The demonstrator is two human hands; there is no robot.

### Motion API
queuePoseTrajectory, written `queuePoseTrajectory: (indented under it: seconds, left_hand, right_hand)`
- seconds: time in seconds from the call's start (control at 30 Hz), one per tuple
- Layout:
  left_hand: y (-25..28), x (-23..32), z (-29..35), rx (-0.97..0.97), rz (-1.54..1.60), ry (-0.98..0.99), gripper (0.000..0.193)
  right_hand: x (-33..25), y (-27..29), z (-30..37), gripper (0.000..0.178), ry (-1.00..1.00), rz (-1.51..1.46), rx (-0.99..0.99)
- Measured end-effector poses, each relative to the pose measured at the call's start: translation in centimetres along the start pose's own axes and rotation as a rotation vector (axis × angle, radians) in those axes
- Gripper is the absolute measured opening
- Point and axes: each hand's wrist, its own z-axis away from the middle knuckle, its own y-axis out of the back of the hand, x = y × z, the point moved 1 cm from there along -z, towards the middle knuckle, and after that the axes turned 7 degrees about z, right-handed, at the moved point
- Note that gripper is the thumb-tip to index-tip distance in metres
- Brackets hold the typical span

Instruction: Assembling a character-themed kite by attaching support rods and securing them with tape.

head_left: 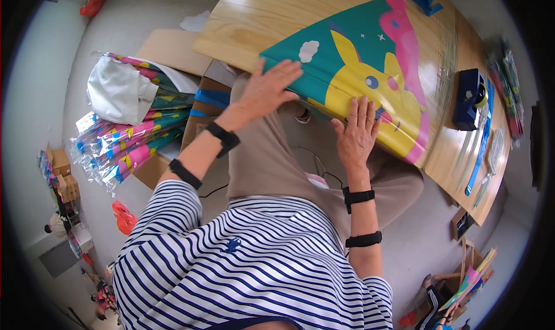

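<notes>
A triangular kite [361, 70] of thin shiny sheet lies on the wooden table [248, 12], its near edge towards my lap. It is teal with a yellow cartoon animal and a wavy pink border. My right hand [356, 136] rests flat on the yellow part at that near edge, fingers stretched out. Over the kite's left corner, my left hand [267, 87] is palm down with its fingers apart. Whether the left palm presses on the sheet or hovers just above, I cannot tell. Neither hand grips anything.
A dark blue dispenser-like box [469, 99] stands on the table's right side, beside thin rods and a blue strip [481, 151]. Left of my legs, an open carton [173, 44] sits by bundled kites in clear wrap [133, 133]. More wrapped kites [507, 90] lean beyond the right edge.
</notes>
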Motion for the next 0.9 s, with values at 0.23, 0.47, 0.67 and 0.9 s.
queuePoseTrajectory:
  seconds: [0.23, 0.47, 0.67, 0.9]
  left_hand:
    - [2.9, -9.2, 3.2, 0.167, -0.194, 0.337, 0.048]
    - [-0.2, 3.0, -1.0, 0.050, 0.005, -0.006, 0.056]
    - [-0.3, 2.4, -0.9, 0.025, -0.013, 0.037, 0.062]
    - [-0.5, 3.1, -1.5, -0.021, -0.087, 0.104, 0.062]
  right_hand:
    - [-0.4, 0.1, -0.3, 0.071, -0.016, -0.060, 0.059]
    - [0.0, 0.2, 0.2, 0.073, -0.067, -0.095, 0.089]
    - [3.1, 0.6, 1.4, 0.081, -0.183, -0.110, 0.070]
    - [14.9, 2.2, 5.9, 0.057, -0.501, 0.070, 0.134]
